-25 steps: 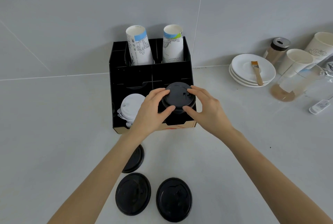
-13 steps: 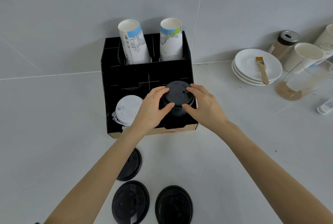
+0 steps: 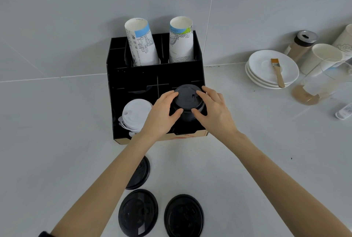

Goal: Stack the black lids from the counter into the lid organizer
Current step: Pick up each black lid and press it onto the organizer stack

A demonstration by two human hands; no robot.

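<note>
- My left hand (image 3: 162,115) and right hand (image 3: 214,114) both clasp the stack of round black plastic lids (image 3: 187,101) in the black compartmented lid organizer's (image 3: 133,76) front-right slot.
- 3 flat black plastic lids (image 3: 138,212) lie on the pale grey counter (image 3: 57,141).

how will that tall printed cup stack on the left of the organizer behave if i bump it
The left cup stack probably tips easily: it is tall, narrow and already leaning. Being paper, it is likely light. The organizer grips only its base, so it may topple sideways.

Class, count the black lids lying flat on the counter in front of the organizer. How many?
3: one lid half hidden under the left forearm, one lid front left, one lid front right. More could be hidden.
</note>
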